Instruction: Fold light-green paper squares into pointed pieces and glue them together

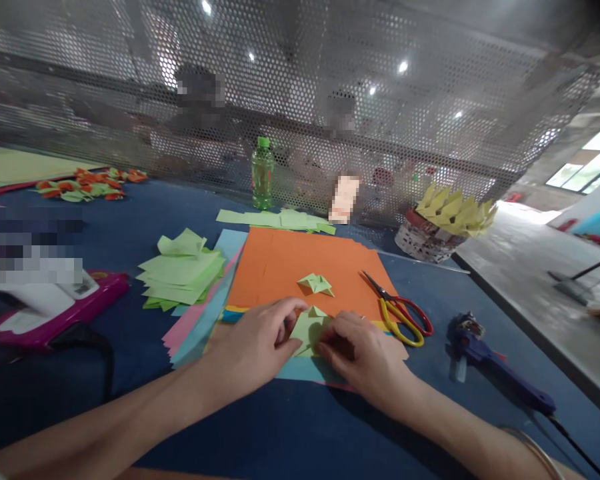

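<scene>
A square of light green paper [309,330], its top edge folded to a small point, lies between my hands over the stacked sheets. My left hand [265,337] holds its left side, with the thumb low and the index finger at the top corner. On the right side, the fingers of my right hand [363,353] are curled and pressed together on the paper, hiding that edge. Just beyond it a folded light green piece [317,285] rests on the orange sheets [280,260]. Scissors [405,320] with red and yellow handles lie to the right, partly on the orange sheets.
Left of the sheets stands a pile of green paper squares [183,270]. A blue glue gun [505,373] with a cord lies right. Behind are green paper strips [275,219], a green bottle [263,175] and a yellow-spiked paper basket [430,233]. Folded orange-green pieces [87,185] lie far left.
</scene>
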